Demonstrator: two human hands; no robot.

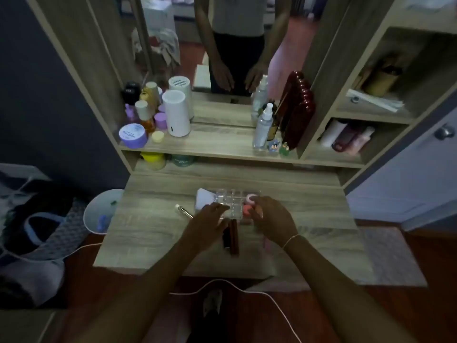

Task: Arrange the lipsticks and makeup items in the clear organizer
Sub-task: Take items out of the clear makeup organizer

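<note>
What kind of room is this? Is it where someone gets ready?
Probably a bedroom dressing table: a mirror stands behind the wooden desk, with spray bottles and cream jars on the shelf.

We see a clear organizer [228,201] on a pale wood-grain dressing table [153,226]. Beside it lie dark red lipsticks [234,236]. On the shelf stand a lilac jar [132,136], a white cylinder [176,113] and a deep red bottle [298,120].

Dim, soft indoor light; slight blur, wide-angle bending at edges.
</note>
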